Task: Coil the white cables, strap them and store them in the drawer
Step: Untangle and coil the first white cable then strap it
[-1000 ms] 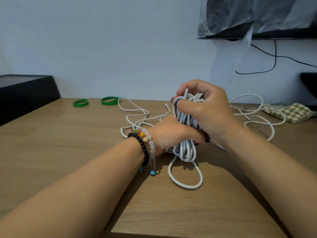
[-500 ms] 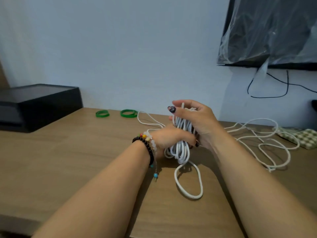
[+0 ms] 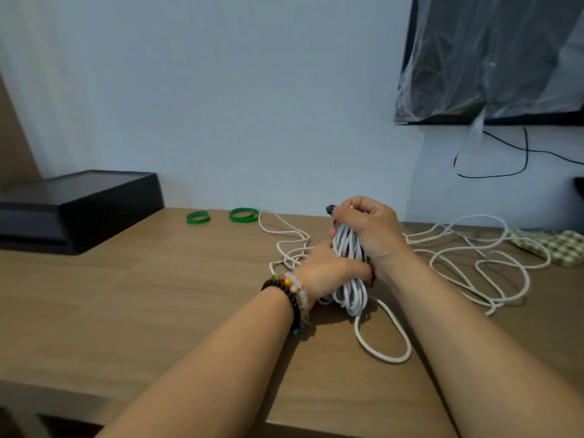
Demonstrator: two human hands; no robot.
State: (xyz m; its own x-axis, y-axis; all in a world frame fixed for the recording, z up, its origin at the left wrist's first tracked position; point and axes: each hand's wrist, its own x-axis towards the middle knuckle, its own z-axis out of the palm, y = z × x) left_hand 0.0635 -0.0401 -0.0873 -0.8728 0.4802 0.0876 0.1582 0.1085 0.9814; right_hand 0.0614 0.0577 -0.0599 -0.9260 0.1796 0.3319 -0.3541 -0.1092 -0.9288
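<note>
A bundle of white cable is held upright just above the worktop, its lower loops close to the surface. The right hand is wrapped round the upper part of the bundle, fingers clamped on the strands; the left hand, the wrist of which carries beaded bracelets, grips the middle of the same bundle from the left, fingers closed on it. Coiling is judged to be partly done: a number of turns are gathered in the bundle, but one large loop trails from its foot toward the near edge of the worktop, and loose runs of cable remain uncoiled both to the left of the bundle and, in greater quantity, to the right of it. It cannot be told whether these runs belong to one cable or to several. No strap is seen on the bundle. Two green bands lie untouched well to the left of the bundle, near the wall, and are presumed to be the straps. No drawer can be identified with certainty; a black box stands far to the left of the bundle. Strapping and storing are judged to be wholly outstanding.
</note>
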